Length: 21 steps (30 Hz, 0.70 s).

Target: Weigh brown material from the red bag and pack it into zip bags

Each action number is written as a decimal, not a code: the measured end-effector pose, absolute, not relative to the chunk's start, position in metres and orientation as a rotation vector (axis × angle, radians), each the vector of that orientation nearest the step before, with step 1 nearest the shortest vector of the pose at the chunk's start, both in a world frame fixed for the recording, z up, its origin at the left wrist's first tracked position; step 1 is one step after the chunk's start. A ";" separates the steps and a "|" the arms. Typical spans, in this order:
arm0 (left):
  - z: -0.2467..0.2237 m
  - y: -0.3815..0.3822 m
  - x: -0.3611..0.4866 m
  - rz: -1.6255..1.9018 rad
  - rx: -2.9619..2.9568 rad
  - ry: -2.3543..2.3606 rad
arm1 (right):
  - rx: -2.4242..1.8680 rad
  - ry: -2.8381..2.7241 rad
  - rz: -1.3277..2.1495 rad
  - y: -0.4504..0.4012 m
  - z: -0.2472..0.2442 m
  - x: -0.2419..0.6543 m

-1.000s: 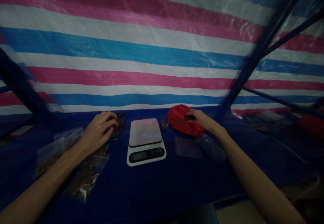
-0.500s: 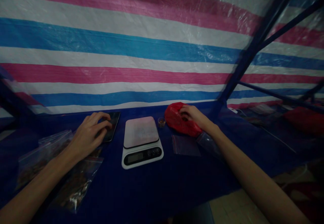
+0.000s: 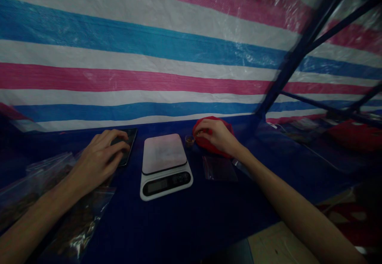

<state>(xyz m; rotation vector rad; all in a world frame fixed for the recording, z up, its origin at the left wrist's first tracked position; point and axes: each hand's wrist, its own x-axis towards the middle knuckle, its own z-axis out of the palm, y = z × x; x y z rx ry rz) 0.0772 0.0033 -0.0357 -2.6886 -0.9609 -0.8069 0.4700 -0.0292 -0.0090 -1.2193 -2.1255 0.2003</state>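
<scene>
My left hand (image 3: 103,152) hovers over or rests on the edge of a dark phone (image 3: 131,141), its fingers loosely bent and thumb apart, with nothing held. Over a red plastic bag (image 3: 228,126) is my right hand (image 3: 216,134), its fingertips pinched together at the bag's left side. Something small and brownish shows at those fingertips, too small to name. Just left of them stands a small clear cup (image 3: 189,140) with brown bits inside. Between my hands lies a white digital kitchen scale (image 3: 164,154), its plate bare.
Zip bags (image 3: 79,220) of brown pieces lie under and beside my left forearm. A flat clear zip bag (image 3: 220,169) lies below the red bag. Blue metal bars (image 3: 286,69) slant up at the right, before a striped plastic sheet (image 3: 149,81). More red plastic (image 3: 355,134) lies far right.
My right hand has come up out of the red bag and moved left toward the small cup, fingertips now pinched. The left hand stays by the phone. The view has shifted slightly.
</scene>
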 end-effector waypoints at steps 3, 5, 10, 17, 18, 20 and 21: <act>-0.035 0.004 0.076 -0.766 -2.704 -0.956 | -1.234 -2.158 0.179 -0.024 -0.019 0.457; -0.034 0.003 0.076 -0.748 -2.714 -0.958 | -1.219 -2.157 0.150 -0.022 -0.023 0.454; -0.031 0.000 0.079 -0.778 -2.718 -0.972 | -1.148 -2.236 0.131 -0.022 -0.027 0.452; -0.032 0.001 0.077 -0.795 -2.725 -0.969 | -1.178 -2.220 0.174 -0.025 -0.024 0.450; -0.032 0.001 0.077 -0.794 -2.728 -0.972 | -1.179 -2.218 0.187 -0.025 -0.024 0.450; -0.032 0.000 0.078 -0.793 -2.735 -0.978 | -1.167 -2.233 0.204 -0.026 -0.022 0.449; -0.031 0.000 0.079 -0.792 -2.738 -0.981 | -1.158 -2.246 0.210 -0.027 -0.021 0.448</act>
